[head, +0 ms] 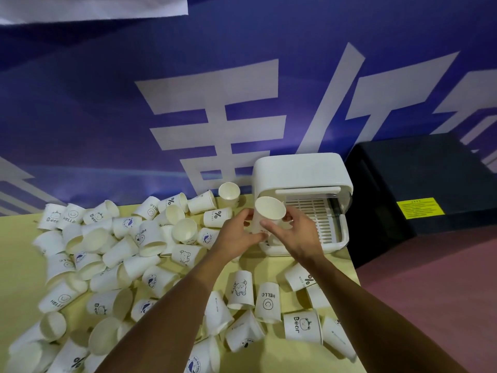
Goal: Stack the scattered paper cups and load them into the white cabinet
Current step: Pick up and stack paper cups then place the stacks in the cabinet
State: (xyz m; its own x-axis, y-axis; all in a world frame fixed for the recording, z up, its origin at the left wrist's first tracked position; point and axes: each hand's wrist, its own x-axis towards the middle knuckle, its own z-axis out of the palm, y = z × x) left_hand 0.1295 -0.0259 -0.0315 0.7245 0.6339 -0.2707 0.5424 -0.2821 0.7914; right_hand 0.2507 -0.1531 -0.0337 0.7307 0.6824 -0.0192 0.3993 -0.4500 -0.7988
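While left hand (236,234) and right hand (297,236) grip the cup stack (269,209), white cabinet (298,170) open just behind.

matt paper cups (269,215), smooth glossy plastic cabinet (301,170), matt yellow tabletop (16,267), blue vinyl-looking banner (107,117)

A held cup (269,215), mouth up, is gripped between the left hand (238,232) and the right hand (294,234), just before the open front of the white cabinet (301,170), which is set at the far right corner of the table (16,267). Loose paper cups (185,255) are strewn, mostly on their sides, from the left edge to the near right corner. A black box (419,179) is seen beyond the right edge.
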